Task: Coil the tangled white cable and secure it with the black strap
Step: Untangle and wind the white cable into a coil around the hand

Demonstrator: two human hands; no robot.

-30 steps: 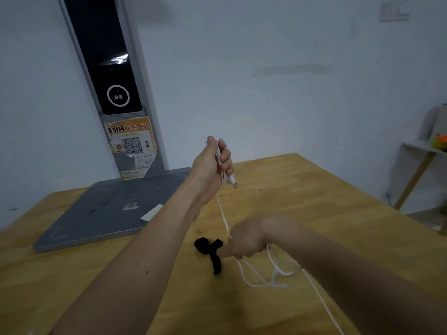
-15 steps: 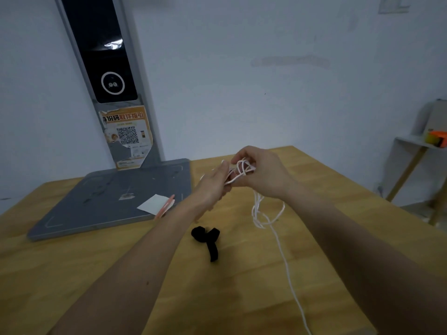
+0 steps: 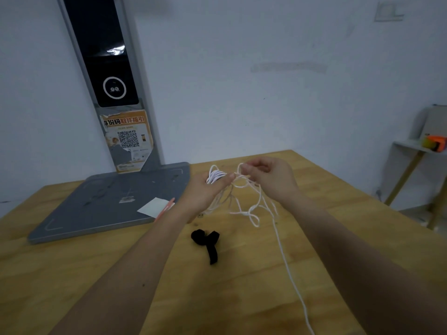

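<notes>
The white cable (image 3: pixel 251 209) hangs in loose tangled loops between my hands, and one long strand trails down across the wooden table (image 3: pixel 314 238) toward the near edge. My left hand (image 3: pixel 205 189) is raised above the table with several turns of the cable wound over its fingers. Just to its right, my right hand (image 3: pixel 268 177) pinches a strand of the cable between thumb and fingers. The black strap (image 3: pixel 208 243) lies curled on the table below and between my hands, touched by neither.
A grey flat base (image 3: pixel 108 204) with a tall post bearing a black screen and a QR poster stands at the back left. A white card (image 3: pixel 152 206) and an orange pen lie on its front corner. A small shelf (image 3: pixel 411 146) stands at the right wall.
My right hand rose from the table up to my left hand, bringing cable with it. More turns now lie over my left hand, and the hands have drawn slightly apart.
</notes>
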